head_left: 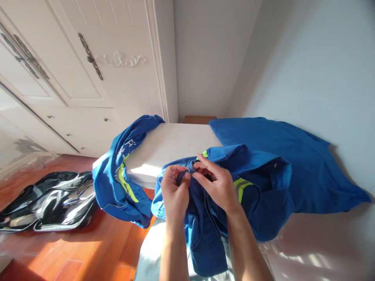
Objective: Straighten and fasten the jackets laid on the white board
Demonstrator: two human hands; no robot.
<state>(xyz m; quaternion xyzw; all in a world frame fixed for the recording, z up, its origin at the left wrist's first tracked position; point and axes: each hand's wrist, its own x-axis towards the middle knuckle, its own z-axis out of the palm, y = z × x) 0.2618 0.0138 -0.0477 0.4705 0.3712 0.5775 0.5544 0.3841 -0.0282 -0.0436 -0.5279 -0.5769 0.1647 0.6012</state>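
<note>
- A black bag (47, 201) lay on the floor at nine o'clock.
- The left hand (175, 192) pinched the blue jacket (263, 203) at its front edge.
- The right hand (218, 183) pinched the same spot; the jacket lay on a white table (172, 144).

Home bedroom, white carved wardrobe (88, 66), wooden floor (73, 249), white bed (172, 144)
</note>
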